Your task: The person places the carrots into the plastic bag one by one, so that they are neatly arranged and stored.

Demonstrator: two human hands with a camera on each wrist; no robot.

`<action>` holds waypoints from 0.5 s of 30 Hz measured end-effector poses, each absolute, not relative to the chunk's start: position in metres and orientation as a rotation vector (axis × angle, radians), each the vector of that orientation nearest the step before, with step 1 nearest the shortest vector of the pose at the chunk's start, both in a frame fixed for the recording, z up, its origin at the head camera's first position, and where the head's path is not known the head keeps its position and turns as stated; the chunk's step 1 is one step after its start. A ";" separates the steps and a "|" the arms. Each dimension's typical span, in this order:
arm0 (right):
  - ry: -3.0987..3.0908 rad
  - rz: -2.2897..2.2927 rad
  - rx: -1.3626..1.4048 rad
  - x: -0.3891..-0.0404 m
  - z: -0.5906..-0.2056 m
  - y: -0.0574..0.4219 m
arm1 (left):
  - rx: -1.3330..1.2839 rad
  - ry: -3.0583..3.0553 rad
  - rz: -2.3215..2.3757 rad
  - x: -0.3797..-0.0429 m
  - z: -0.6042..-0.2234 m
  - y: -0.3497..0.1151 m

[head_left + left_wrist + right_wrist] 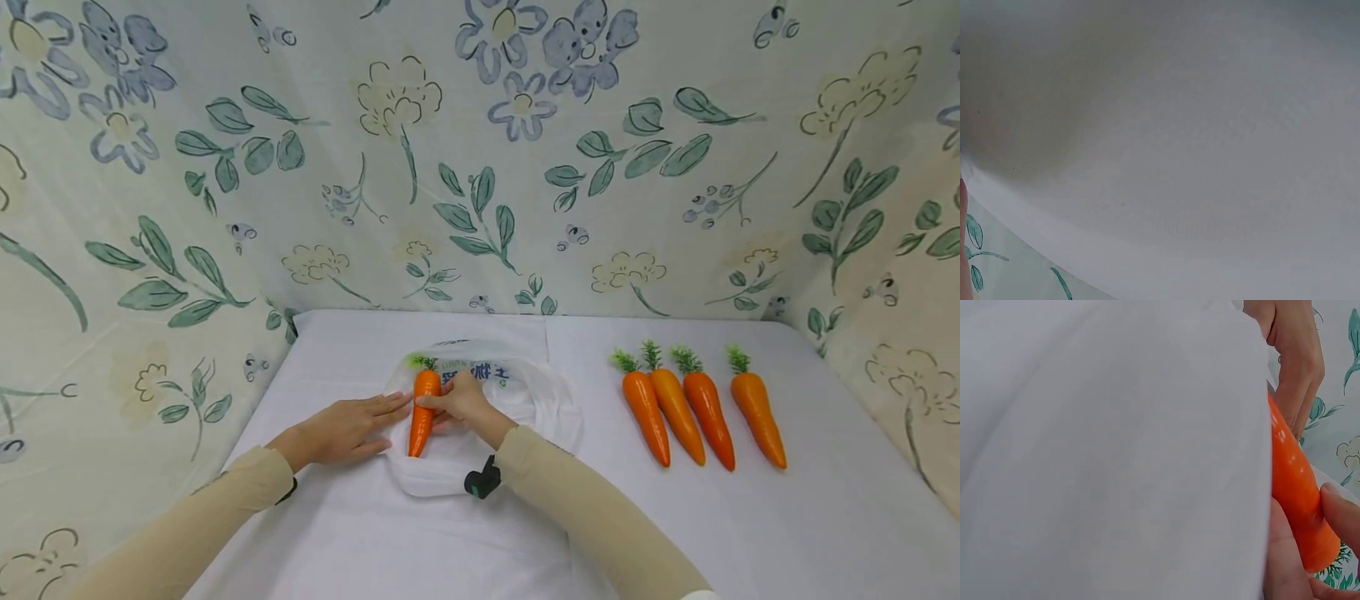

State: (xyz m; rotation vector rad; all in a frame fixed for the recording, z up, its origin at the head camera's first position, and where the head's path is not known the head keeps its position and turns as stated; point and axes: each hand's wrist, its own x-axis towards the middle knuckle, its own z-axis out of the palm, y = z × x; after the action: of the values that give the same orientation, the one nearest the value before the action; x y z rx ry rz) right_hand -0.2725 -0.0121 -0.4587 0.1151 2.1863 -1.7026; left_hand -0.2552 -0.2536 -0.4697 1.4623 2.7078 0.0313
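Observation:
An orange toy carrot (pixel 424 410) with a green leafy top lies on a white plastic bag (pixel 543 408), its tip toward the near side. My right hand (pixel 471 402) holds it near the upper half, thumb on one side and fingers on the other, as the right wrist view shows of the carrot (pixel 1292 478). My left hand (pixel 347 427) rests flat at the bag's left edge, its extended fingertips beside the carrot. White bag film covers much of the right wrist view. Mostly white surface fills the left wrist view.
Several more carrots (pixel 677 415) lie in a row on the right of the white-covered table (pixel 840 500), leafy tops pointing away. A floral curtain (pixel 510 225) hangs behind the table and along both sides. Dark printed characters show on the bag's far part.

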 end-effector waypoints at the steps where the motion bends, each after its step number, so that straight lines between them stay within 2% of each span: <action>1: 2.171 -1.711 0.110 -0.272 -0.458 -0.012 | 1.462 2.708 0.029 -0.255 -0.469 -0.253; 15: 2.150 -1.675 0.083 -0.267 -0.447 0.000 | 1.388 2.694 -0.010 -0.256 -0.470 -0.253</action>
State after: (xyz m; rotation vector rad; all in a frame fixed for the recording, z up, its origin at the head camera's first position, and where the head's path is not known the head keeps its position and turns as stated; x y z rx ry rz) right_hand -0.2671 0.0003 -0.4475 0.0826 2.1498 -1.6750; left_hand -0.2559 -0.2525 -0.4701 1.3876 2.6942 -0.0100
